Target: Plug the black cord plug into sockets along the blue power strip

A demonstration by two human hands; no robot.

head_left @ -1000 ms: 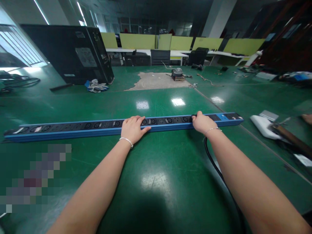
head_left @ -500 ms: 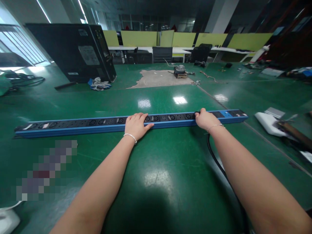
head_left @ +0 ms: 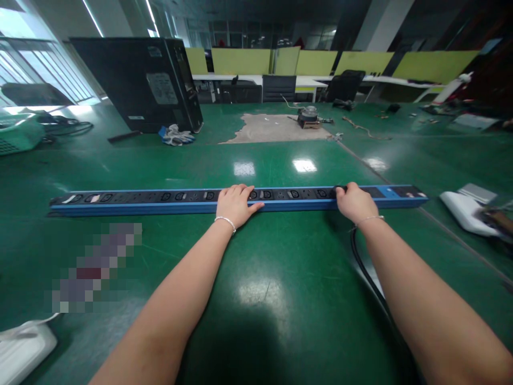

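A long blue and black power strip with a row of sockets lies across the green work surface. My left hand is laid over its middle, fingers across the top and thumb along the front edge, holding it. Toward the strip's right end, my right hand is closed around a black plug, which sits at a socket; how deep it is in is hidden by the fingers. From under that hand a black power cable runs down toward me, partly behind the forearm.
A black computer case stands back left, with gloves beside it. Farther left is a green basket. A small motor-like device sits on a bare patch. White devices lie right; a pixelated object lies left.
The view has turned slightly left, so everything appears farther right. Both hands keep about the same places on the strip and plug.
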